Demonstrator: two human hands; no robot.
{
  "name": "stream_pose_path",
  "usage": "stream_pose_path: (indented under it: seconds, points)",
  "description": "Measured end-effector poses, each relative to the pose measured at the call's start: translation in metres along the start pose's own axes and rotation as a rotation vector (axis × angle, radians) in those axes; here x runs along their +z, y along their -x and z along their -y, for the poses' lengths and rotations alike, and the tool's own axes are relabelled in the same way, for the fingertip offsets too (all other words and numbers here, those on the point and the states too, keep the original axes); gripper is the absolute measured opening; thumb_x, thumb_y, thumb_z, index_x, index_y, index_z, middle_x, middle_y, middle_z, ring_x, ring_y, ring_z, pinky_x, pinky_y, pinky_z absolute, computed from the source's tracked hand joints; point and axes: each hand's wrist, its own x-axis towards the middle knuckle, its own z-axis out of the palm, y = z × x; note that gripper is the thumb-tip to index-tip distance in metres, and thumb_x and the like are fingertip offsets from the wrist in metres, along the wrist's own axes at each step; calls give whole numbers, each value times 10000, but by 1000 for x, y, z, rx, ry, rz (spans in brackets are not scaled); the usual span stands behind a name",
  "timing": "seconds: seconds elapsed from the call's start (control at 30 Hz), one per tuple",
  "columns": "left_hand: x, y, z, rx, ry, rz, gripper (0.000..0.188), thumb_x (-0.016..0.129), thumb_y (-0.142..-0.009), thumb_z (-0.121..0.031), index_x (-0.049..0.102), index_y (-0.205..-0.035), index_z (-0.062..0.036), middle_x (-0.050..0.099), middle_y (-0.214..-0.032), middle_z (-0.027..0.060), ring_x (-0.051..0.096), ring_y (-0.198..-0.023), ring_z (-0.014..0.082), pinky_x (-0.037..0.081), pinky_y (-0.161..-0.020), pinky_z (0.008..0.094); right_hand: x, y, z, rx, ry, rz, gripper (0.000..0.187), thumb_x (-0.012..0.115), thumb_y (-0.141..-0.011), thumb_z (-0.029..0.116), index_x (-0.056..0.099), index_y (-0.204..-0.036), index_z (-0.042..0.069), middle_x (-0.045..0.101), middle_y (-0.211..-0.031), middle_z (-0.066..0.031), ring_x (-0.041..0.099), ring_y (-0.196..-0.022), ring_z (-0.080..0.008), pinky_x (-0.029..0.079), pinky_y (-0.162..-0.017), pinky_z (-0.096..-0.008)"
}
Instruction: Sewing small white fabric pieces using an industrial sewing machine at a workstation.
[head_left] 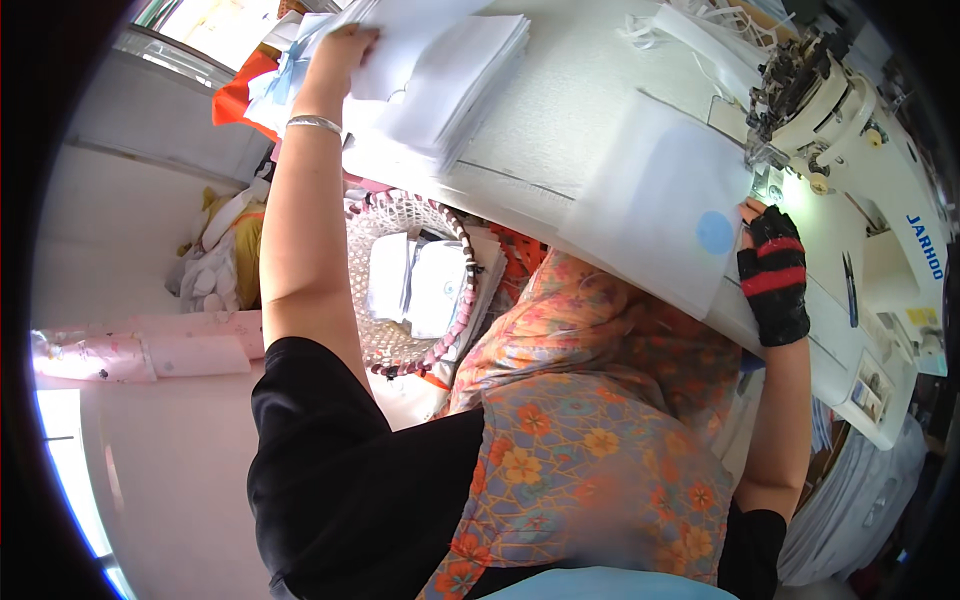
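At the far left of the table, my left hand (345, 55) is closed on the edge of a white fabric piece (405, 35), above a stack of similar pieces (450, 90). A silver bangle (315, 123) circles that wrist. My right hand (775, 265) wears a black and red fingerless glove. Its fingers pinch the right edge of a thin white fabric panel (640, 190), just below the needle area of a white sewing machine (835, 120). A blue circle (715, 232) shows on this panel, which hangs slightly over the table's near edge.
Black thread snips (850, 290) lie right of my gloved hand. White strips (710, 40) are heaped at the back. Below the table edge stands a woven basket (468, 290) holding fabric pieces. An orange cloth (240, 98) hangs at the far left corner. A floral apron (590, 450) covers my lap.
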Motion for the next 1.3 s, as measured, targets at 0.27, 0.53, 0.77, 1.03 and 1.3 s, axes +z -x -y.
stream_pose_path:
  seconds: [0.27,0.53,0.77,1.03,1.3]
  points:
    - [45,42,-15,341,-946,-88,442,717,-825,-310,673,-1203,-86,682,-1153,164,629,-1089,348,502,-942,439,6,4,-10,-28,-17,-23,282,572,-862,48,658,-1131,45,648,-1175,-165,603,-1081,-361,485,-955,-438]
    - [206,199,-186,1256,-251,307,269,698,-821,-131,692,-1073,-36,666,-1175,112,572,-1195,285,441,-1051,403,9,3,-12,-40,-13,-63,319,589,-800,4,643,-1108,65,653,-1130,-138,609,-1032,-356,497,-919,-445]
    - [271,232,-177,1114,-179,467,468,624,-884,-303,591,-1290,-73,545,-1373,129,497,-1290,327,387,-1085,471,3,1,-20,-29,-118,-17,322,612,-819,19,656,-1130,85,653,-1157,-132,606,-1085,-349,484,-958,-441]
    - [267,231,-182,1174,-123,432,435,637,-861,-258,619,-1239,-43,596,-1298,119,549,-1218,304,422,-1052,449,15,1,-19,-46,-19,-67,265,560,-824,16,670,-1055,85,657,-1100,-116,609,-1043,-344,496,-922,-440]
    - [237,267,-194,1181,-51,519,342,669,-831,-168,647,-1135,-13,622,-1177,120,604,-1105,291,485,-970,406,18,4,-20,-62,44,-100,289,571,-843,18,668,-1109,77,649,-1182,-114,605,-1077,-330,488,-958,-418]
